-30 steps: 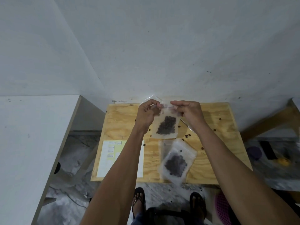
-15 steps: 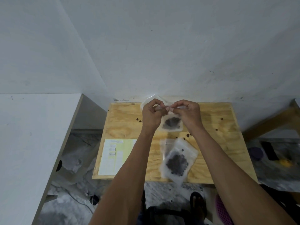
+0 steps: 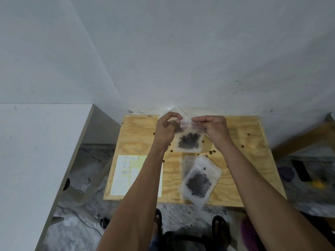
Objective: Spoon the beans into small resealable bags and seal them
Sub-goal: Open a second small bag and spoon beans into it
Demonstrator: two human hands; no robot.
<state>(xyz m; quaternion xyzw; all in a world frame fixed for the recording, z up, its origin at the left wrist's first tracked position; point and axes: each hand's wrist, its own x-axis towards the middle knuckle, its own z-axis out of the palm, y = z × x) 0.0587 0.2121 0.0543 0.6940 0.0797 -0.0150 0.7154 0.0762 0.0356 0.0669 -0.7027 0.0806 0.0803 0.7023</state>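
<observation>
Second bean bag (image 3: 188,142) pinched at its top by left hand (image 3: 167,130) and right hand (image 3: 213,127) (seal apparently unfinished); one filled bag (image 3: 199,180) lying nearer.

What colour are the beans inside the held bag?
Dark brown, almost black beans; the head view shows them.

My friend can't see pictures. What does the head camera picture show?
Two hands, the left hand and right hand, pinch the top of a small clear bag of dark beans above a wooden table. Another filled bag lies nearer, with loose beans scattered about and a paper sheet on the left.
</observation>
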